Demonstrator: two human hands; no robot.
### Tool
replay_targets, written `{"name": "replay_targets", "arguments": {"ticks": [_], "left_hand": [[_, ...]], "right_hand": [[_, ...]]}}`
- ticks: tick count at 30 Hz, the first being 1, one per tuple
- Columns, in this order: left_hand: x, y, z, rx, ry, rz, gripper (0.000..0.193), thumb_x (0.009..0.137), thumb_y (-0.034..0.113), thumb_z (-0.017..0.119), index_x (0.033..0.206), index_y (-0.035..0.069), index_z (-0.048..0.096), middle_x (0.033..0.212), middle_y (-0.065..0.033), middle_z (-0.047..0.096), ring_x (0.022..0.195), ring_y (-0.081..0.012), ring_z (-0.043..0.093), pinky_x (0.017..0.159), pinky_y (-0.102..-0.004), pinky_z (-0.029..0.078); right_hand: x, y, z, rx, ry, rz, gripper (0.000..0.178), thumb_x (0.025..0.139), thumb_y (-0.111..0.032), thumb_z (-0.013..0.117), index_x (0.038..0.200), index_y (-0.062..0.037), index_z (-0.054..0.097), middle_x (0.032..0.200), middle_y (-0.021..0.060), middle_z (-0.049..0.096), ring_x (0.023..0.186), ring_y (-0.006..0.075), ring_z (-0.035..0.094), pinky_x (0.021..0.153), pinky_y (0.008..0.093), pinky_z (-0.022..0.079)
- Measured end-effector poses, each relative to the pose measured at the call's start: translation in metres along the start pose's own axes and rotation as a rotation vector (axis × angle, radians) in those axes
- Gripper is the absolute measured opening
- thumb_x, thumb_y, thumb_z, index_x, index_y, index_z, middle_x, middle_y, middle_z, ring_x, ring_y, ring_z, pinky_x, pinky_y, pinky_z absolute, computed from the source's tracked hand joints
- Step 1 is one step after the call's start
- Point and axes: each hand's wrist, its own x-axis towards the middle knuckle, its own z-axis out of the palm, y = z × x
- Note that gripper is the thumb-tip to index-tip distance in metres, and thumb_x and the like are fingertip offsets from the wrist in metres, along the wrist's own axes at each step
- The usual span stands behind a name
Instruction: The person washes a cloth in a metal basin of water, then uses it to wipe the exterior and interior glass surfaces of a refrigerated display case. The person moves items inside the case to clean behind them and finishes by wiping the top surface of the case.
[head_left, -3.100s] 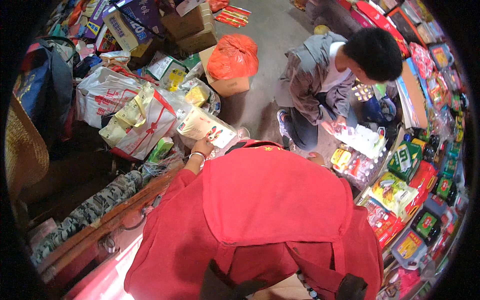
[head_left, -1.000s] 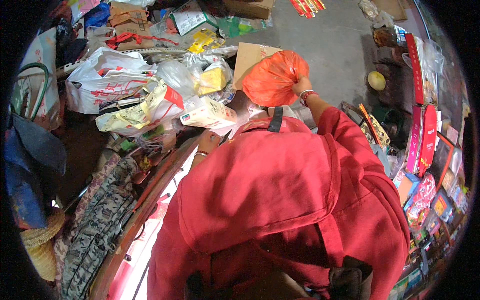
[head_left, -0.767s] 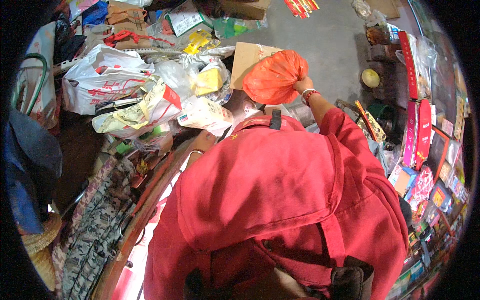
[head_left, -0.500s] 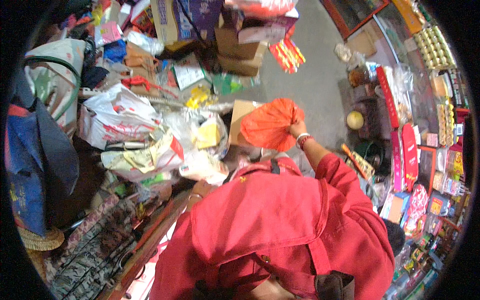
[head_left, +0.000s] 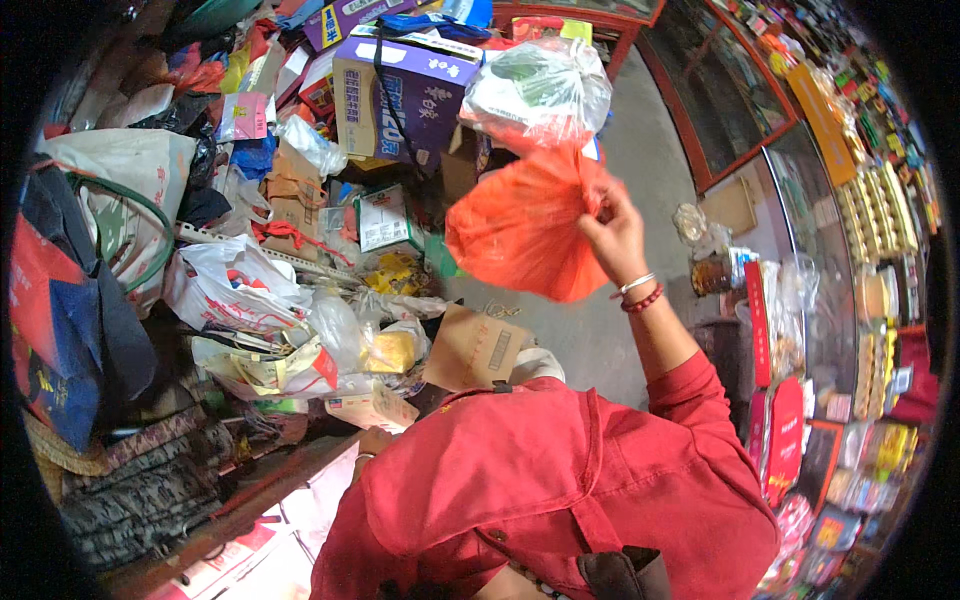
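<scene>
My right hand (head_left: 612, 222) is raised in front of me, fingers pinched on the gathered top of a thin orange-red plastic bag (head_left: 520, 225). The bag hangs puffed out to the left of the hand. Behind it sits a clear plastic bag (head_left: 540, 90) with something green inside. Low on the left, my left hand (head_left: 374, 442) shows only in part past my red sleeve, close to a small pale box (head_left: 372, 408). Its fingers are too hidden to read. A brown cardboard box (head_left: 473, 348) stands between my body and the orange-red bag.
Piled goods fill the left, with a white plastic bag (head_left: 235, 285), a large purple carton (head_left: 405, 95) and a blue-and-red bag (head_left: 75, 310). Along the right run glass display cases (head_left: 715, 90), egg trays (head_left: 875, 222) and a red box (head_left: 758, 325). Grey floor (head_left: 650, 130) lies between.
My right hand has lifted the orange-red bag up and away from over the cardboard box, which now shows more fully. The view has tilted to take in more of the far side.
</scene>
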Motion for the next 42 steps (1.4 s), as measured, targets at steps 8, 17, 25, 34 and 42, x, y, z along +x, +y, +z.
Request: {"name": "replay_targets", "arguments": {"ticks": [8, 17, 25, 34, 42], "left_hand": [[-0.034, 0.084, 0.071, -0.111, 0.074, -0.111, 0.038, 0.082, 0.040, 0.057, 0.091, 0.004, 0.067, 0.093, -0.0213, 0.067, 0.089, -0.0379, 0.064, 0.080, -0.0455, 0.051], [-0.078, 0.123, 0.135, -0.049, 0.069, -0.154, 0.039, 0.083, 0.040, 0.057, 0.092, 0.004, 0.067, 0.092, -0.0206, 0.068, 0.088, -0.0376, 0.065, 0.079, -0.0453, 0.052], [-0.135, 0.091, 0.227, -0.383, 0.205, -0.360, 0.033, 0.085, 0.039, 0.062, 0.091, 0.007, 0.066, 0.087, -0.0171, 0.069, 0.085, -0.0343, 0.067, 0.071, -0.0442, 0.053], [-0.144, 0.105, 0.250, -0.424, 0.180, -0.447, 0.031, 0.084, 0.037, 0.061, 0.092, 0.007, 0.065, 0.087, -0.0179, 0.069, 0.085, -0.0342, 0.067, 0.073, -0.0428, 0.053], [-0.126, 0.136, 0.203, -0.468, 0.213, -0.433, 0.032, 0.081, 0.036, 0.060, 0.094, 0.007, 0.066, 0.089, -0.0189, 0.068, 0.088, -0.0335, 0.067, 0.076, -0.0415, 0.053]], "right_hand": [[0.236, -0.056, -0.025, -0.162, -0.016, -0.621, 0.038, 0.076, -0.002, 0.065, 0.114, -0.0007, 0.063, 0.096, 0.0008, 0.067, 0.085, 0.0068, 0.060, 0.077, 0.0222, 0.049], [0.403, 0.093, 0.023, -0.719, -0.357, -0.372, 0.052, 0.079, -0.026, 0.064, 0.128, -0.0133, 0.056, 0.103, 0.0121, 0.068, 0.095, 0.0263, 0.065, 0.083, 0.0344, 0.050], [0.397, 0.113, 0.035, -0.765, -0.197, -0.283, 0.066, 0.075, -0.034, 0.070, 0.134, -0.0106, 0.050, 0.112, 0.0193, 0.066, 0.106, 0.0349, 0.062, 0.089, 0.0416, 0.049], [0.371, 0.089, 0.031, -0.946, -0.238, -0.228, 0.070, 0.074, -0.040, 0.068, 0.135, -0.0123, 0.050, 0.120, 0.0195, 0.062, 0.111, 0.0328, 0.059, 0.093, 0.0397, 0.046], [0.327, 0.058, 0.024, -0.629, -0.067, -0.648, 0.067, 0.077, -0.043, 0.071, 0.132, -0.0105, 0.052, 0.132, 0.0188, 0.051, 0.123, 0.0371, 0.046, 0.103, 0.0440, 0.040]]}}
